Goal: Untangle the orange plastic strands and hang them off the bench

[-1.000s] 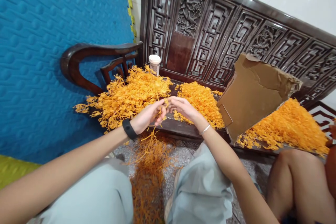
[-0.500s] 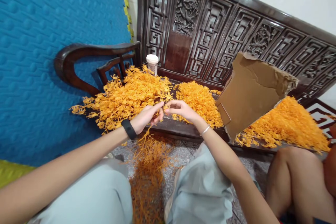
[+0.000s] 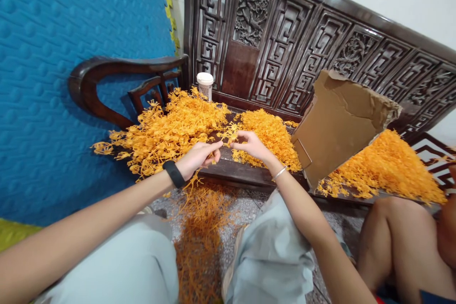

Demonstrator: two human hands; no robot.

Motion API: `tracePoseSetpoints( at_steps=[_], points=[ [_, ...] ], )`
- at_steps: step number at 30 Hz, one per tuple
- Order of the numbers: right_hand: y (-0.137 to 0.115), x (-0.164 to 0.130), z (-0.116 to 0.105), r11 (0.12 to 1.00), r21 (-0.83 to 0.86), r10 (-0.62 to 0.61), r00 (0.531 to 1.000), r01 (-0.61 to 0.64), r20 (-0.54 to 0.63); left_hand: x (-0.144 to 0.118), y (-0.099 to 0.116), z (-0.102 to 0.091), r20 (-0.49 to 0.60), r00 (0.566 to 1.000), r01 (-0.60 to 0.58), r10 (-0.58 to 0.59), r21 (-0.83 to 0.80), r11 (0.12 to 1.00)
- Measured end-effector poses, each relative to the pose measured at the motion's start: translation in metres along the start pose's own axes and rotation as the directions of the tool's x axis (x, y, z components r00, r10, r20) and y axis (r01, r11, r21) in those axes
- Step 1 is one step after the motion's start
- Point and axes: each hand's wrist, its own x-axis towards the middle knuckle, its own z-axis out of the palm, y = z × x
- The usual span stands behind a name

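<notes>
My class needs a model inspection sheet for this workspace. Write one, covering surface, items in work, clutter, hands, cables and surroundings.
Surface: dark wooden bench, carved back, its seat largely covered.
Items in work: orange sprig at the fingertips; left heap and middle heap of similar orange pieces.
Clutter: tilted cardboard between the middle heap and the right heap; white-lidded tub behind the left heap; orange strands on the floor.
Hands: left hand curled, right hand facing it; their exact grip is unclear.
Cables: nothing seen.
Surroundings: blue mat at left; another person's leg at right.
</notes>
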Motion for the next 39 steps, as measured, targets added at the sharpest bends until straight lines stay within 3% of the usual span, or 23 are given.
tracePoseSetpoints(
  at_steps=[3, 6, 11, 14, 16, 17, 19, 22, 27, 35, 39],
  points=[
    [0.009, 0.007, 0.005, 0.993, -0.119, -0.027, 0.988, 0.009, -0.152, 0.004, -0.002, 0.001, -0.053, 0.991, 0.119, -0.124, -0.093, 0.989],
    [0.018, 0.018, 0.015, 0.963, -0.268, -0.04, 0.965, -0.032, -0.259, 0.01, -0.006, 0.004, -0.052, 0.971, 0.209, -0.233, -0.285, 0.936],
    [0.032, 0.042, 0.025, 0.86, -0.51, -0.189, 0.933, 0.007, -0.305, 0.019, -0.004, 0.01, -0.093, 0.968, 0.178, -0.234, -0.401, 0.898],
    [0.044, 0.046, 0.002, 0.859, -0.502, -0.169, 0.871, -0.099, -0.461, 0.008, 0.006, 0.014, -0.104, 0.969, 0.162, -0.224, -0.417, 0.894],
    [0.056, 0.04, -0.024, 0.875, -0.402, -0.056, 0.769, -0.27, -0.637, -0.006, 0.016, 0.016, -0.084, 0.977, 0.145, -0.196, -0.413, 0.899],
    [0.062, 0.035, -0.037, 0.875, -0.357, -0.012, 0.722, -0.327, -0.692, -0.014, 0.02, 0.016, -0.065, 0.986, 0.117, -0.155, -0.397, 0.91],
    [0.072, 0.025, -0.058, 0.88, -0.323, 0.012, 0.696, -0.349, -0.718, -0.028, 0.028, 0.015, -0.026, 0.999, 0.022, -0.032, -0.323, 0.946],
    [0.074, 0.019, -0.065, 0.902, -0.354, -0.042, 0.766, -0.247, -0.641, -0.039, 0.03, 0.009, 0.086, 0.992, -0.08, 0.094, -0.157, 0.984],
    [0.066, 0.028, -0.042, 0.89, -0.446, -0.146, 0.87, -0.092, -0.471, -0.033, 0.017, -0.002, 0.242, 0.967, -0.085, 0.079, 0.014, 0.996],
    [0.079, 0.028, -0.038, 0.79, -0.59, -0.005, 0.961, -0.165, -0.275, -0.03, 0.012, -0.01, 0.162, 0.983, -0.105, 0.091, 0.081, 0.991],
    [0.091, 0.03, -0.041, 0.752, -0.622, 0.065, 0.964, -0.218, -0.26, -0.032, 0.011, -0.016, 0.125, 0.99, -0.07, 0.061, 0.07, 0.995]
  ],
)
